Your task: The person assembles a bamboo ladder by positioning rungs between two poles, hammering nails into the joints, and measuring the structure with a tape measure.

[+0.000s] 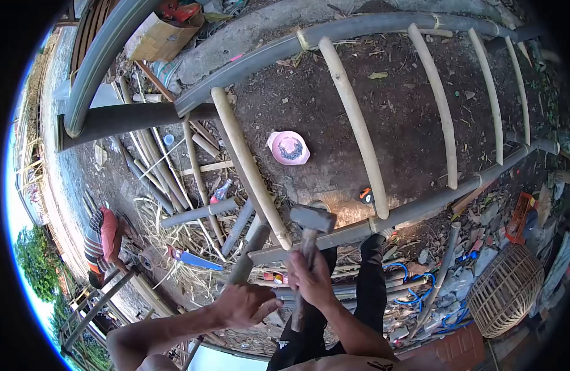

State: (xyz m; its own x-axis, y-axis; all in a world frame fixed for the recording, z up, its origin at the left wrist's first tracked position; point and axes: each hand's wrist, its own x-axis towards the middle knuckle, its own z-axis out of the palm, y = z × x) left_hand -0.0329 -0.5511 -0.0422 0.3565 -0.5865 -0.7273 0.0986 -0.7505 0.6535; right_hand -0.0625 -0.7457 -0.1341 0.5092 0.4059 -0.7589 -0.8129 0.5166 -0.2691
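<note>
My right hand [313,281] is wrapped around the wooden handle of a hammer [313,219], its heavy metal head pointing away from me. To the left, my left hand [248,303] has curled fingers, close to the end of a bamboo post [240,271]. Whatever those fingers hold, if anything, is hidden. Beyond both hands lies a ladder-like bamboo frame: thick grey rails [353,234] with pale rungs [251,167] across them. The nearest rung ends just past the hammer head.
A pink bowl [289,148] of small dark pieces, likely nails, sits on the ground inside the frame. An orange-and-black tape measure [366,196] lies near the rail. A blue saw [198,260], bamboo offcuts and a woven basket [506,290] surround it. Another person [106,241] bends over at left.
</note>
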